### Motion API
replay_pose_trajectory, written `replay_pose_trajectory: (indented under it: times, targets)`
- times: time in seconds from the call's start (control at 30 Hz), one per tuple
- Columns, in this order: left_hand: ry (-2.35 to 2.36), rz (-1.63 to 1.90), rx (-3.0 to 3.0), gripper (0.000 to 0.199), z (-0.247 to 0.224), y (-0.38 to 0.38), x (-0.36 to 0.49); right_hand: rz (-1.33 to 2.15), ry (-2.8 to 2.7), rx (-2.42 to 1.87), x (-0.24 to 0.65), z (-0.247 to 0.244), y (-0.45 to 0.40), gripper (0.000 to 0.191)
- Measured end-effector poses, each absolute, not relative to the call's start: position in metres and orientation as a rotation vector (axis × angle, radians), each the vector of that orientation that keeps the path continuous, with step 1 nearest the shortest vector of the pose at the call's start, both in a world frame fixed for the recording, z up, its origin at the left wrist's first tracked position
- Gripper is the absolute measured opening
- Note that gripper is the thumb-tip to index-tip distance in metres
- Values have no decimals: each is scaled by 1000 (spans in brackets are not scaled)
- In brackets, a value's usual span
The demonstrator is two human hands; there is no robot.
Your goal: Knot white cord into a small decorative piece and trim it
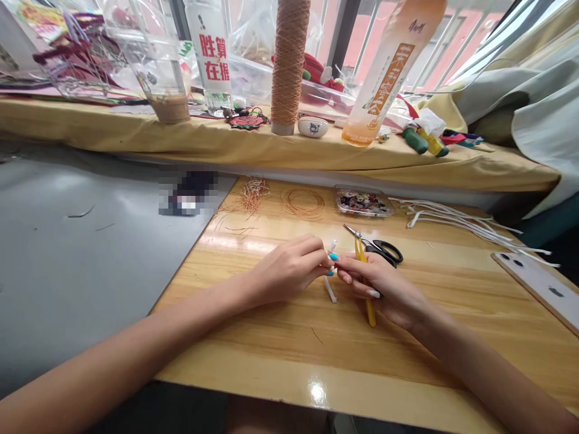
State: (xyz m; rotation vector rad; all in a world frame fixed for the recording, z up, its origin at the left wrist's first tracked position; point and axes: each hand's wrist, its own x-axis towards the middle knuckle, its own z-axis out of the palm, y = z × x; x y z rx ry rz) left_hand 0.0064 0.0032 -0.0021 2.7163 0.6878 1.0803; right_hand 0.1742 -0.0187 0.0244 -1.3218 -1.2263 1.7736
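Note:
My left hand (301,265) is closed, pinching a short white cord (331,290) whose ends stick out above and below the fingers. Close against it, my right hand (384,283) has its thumb and index finger at the same cord. Yellow tweezers (371,312) are held in the right hand, slanting across the palm with the tips upward. Fingers cover the middle of the cord, so its detail there is hidden. Just beyond the right hand lie black-handled scissors (386,250), partly covered by it.
Behind the hands are a clear box of beads (364,202), a coil of orange thread (303,203) and a thread tangle (254,193). White cords (470,226) and a phone (538,283) lie right. Bottles, a cup and a thread spool (289,66) line the ledge.

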Motion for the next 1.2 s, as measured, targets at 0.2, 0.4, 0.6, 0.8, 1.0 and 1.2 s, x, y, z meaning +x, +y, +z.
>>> replay_pose_trajectory:
  times: [0.2,0.4,0.6,0.8,1.0,1.2]
  targets:
    - [772,1139,2418,22,2,6,7,1603,-1255,-1344,178,28,-16,25]
    - [982,970,2020,22,4,7,9,1586,-1409,-1343,175,31,-18,26]
    - [1145,861,1978,23,8,16,4,1418,-1662,-1495,180,28,-16,30]
    - [1185,748,2309,23,9,30,-9,382,-1845,-1562,193,31,-11,18]
    - [1056,695,2500,28,-11,26,-1,228,-2108,-1347,189,33,-17,20]
    - [935,693,2170,10,-2,27,-3,41,-2439,-1093,189,20,-16,23]
